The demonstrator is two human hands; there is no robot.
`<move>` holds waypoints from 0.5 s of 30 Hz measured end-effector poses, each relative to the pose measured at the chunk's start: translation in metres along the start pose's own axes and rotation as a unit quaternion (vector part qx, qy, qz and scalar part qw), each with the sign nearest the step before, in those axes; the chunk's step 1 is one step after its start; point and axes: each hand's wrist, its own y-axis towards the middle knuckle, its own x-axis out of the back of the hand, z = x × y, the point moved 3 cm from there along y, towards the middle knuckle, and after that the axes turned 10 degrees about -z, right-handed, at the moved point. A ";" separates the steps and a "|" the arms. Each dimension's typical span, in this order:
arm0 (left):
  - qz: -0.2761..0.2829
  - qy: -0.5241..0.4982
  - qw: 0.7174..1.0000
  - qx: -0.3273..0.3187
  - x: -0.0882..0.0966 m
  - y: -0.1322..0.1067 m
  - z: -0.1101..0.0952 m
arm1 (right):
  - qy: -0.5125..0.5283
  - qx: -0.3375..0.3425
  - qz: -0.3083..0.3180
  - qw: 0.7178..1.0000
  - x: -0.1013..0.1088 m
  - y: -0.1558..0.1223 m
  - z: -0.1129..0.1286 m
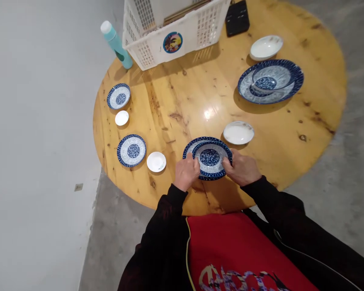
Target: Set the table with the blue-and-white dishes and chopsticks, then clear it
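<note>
Both my hands hold a small blue-patterned plate [211,157] by its sides, near the front edge of the round wooden table [200,93]. My left hand [185,173] grips its left rim and my right hand [242,168] its right rim, fingers curled. This plate sits slightly offset over a second blue-patterned plate [190,146] beneath it. A white shallow dish [238,132] lies just beyond my right hand.
To the left lie two blue plates [131,150] [118,96], each with a tiny white saucer [156,161] [121,118]. At far right, a blue bowl [271,77] rests in a large plate, with a white bowl [266,47] behind. At the back: white basket [176,32], teal bottle [117,43], black object [237,18].
</note>
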 end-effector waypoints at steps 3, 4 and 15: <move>0.000 -0.001 1.000 0.005 -0.004 0.000 -0.002 | -0.035 0.009 0.031 0.999 0.001 0.002 0.000; -0.003 -0.002 1.000 0.005 -0.004 -0.001 -0.002 | -0.045 0.010 0.041 0.998 0.002 0.003 0.001; 0.003 0.016 1.000 0.010 -0.009 0.005 0.000 | -0.070 0.029 0.090 0.993 0.000 0.012 0.003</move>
